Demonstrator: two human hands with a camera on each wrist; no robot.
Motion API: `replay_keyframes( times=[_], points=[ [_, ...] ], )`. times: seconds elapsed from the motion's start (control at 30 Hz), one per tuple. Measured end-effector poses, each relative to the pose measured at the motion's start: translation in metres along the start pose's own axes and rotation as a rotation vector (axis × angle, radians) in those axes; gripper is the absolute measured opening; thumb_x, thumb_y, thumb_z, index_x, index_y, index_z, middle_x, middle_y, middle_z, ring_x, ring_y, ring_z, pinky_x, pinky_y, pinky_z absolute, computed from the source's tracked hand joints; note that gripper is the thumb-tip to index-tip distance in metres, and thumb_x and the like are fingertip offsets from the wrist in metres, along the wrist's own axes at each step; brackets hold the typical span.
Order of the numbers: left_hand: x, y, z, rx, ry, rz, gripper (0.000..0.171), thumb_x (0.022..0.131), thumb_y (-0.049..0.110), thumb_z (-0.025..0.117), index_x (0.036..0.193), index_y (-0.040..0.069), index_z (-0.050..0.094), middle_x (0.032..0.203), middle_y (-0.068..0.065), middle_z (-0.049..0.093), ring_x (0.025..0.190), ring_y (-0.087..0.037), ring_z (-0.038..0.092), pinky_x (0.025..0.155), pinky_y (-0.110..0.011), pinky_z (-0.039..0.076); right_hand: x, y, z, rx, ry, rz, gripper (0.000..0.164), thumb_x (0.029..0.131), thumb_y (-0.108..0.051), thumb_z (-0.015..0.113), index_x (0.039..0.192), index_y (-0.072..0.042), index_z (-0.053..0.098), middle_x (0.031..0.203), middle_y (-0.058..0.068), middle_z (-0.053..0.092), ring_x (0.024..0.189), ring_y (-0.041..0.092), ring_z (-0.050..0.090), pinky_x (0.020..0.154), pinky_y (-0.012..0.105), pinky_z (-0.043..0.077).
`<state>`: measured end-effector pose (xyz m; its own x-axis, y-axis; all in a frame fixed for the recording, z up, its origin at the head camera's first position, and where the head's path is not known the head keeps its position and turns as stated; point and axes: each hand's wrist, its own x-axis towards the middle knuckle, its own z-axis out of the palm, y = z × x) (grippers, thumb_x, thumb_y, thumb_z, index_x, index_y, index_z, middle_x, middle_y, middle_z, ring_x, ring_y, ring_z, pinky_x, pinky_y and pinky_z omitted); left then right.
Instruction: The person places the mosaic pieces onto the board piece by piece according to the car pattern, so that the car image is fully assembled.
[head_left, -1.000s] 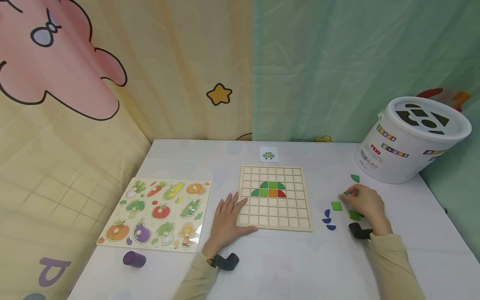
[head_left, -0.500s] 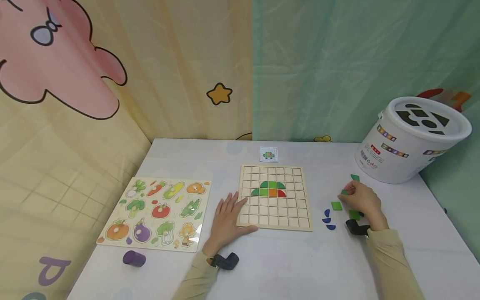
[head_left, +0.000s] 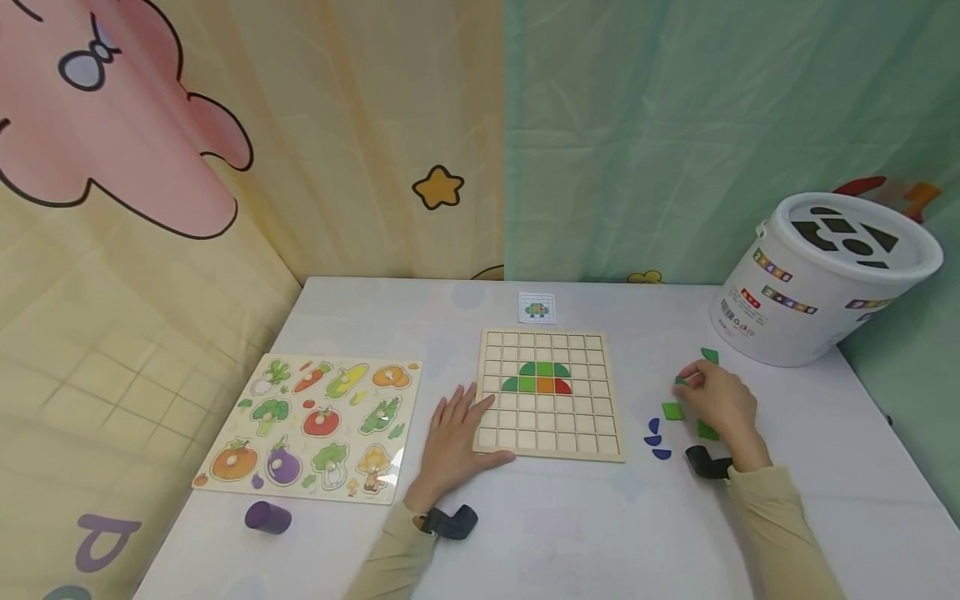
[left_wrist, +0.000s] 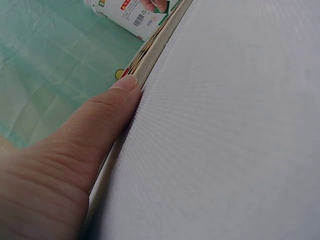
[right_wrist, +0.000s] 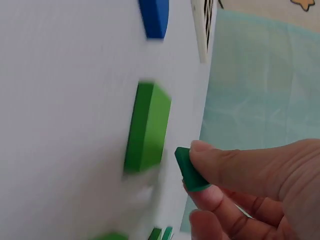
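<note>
My left hand [head_left: 452,450] rests at the near left corner of a wooden grid board [head_left: 555,423], its fingers straight and its thumb along the front edge. Green, orange and red pieces [head_left: 545,385] sit in two rows of the board's cells. To the right of the board, my right hand [head_left: 718,404] pinches a dark green quarter-circle block [right_wrist: 190,172] between thumb and fingers, raised off the table. Below that hand lie a light green square block [head_left: 672,412], another green square [head_left: 707,430] and three blue half-round blocks [head_left: 653,441]. Beyond it is a second dark green block [head_left: 709,355].
A small pattern card [head_left: 536,308] lies behind the grid board. At the back right stands a white bucket [head_left: 795,317] with shaped holes in its lid. On the left are a vegetable puzzle board [head_left: 341,433] and a purple cylinder [head_left: 267,517]. Curtains stand behind the table.
My right hand has shifted slightly left, toward the grid board, with the green quarter-circle block between its fingers. My left hand has stayed in place.
</note>
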<state>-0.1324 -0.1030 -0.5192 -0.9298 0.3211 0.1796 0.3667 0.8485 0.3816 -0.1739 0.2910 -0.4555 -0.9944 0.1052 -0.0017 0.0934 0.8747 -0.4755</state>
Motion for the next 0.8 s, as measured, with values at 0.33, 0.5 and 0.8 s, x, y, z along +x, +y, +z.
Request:
replay_keyframes(
  times=[0.33,0.5,0.8],
  points=[
    [0.000,0.000,0.001,0.004,0.000,0.000,0.093,0.071,0.070,0.064,0.145,0.018,0.040,0.155,-0.009,0.023,0.143,-0.026,0.010,0.113,-0.045,0.006,0.000,-0.040,0.021,0.061,0.035,-0.144,0.020,0.083,-0.019,0.072,0.091,-0.004,0.063,0.074,0.004,0.060,0.057,0.017,0.049,0.048,0.029,0.036],
    [0.001,0.000,0.001,-0.003,0.004,0.005,0.093,0.072,0.070,0.064,0.144,0.017,0.041,0.154,-0.010,0.023,0.143,-0.027,0.011,0.113,-0.046,0.006,0.002,-0.056,0.030,0.108,0.010,-0.208,0.019,0.082,-0.021,0.075,0.090,-0.006,0.066,0.075,0.000,0.062,0.060,0.016,0.052,0.048,0.029,0.039],
    [0.000,0.000,0.000,0.004,0.010,0.008,0.093,0.071,0.071,0.064,0.144,0.018,0.041,0.155,-0.010,0.022,0.142,-0.026,0.011,0.113,-0.045,0.006,0.006,-0.077,0.044,0.162,-0.048,-0.302,0.012,0.084,-0.017,0.072,0.091,-0.007,0.069,0.080,0.001,0.065,0.065,0.016,0.055,0.053,0.029,0.041]
  ],
)
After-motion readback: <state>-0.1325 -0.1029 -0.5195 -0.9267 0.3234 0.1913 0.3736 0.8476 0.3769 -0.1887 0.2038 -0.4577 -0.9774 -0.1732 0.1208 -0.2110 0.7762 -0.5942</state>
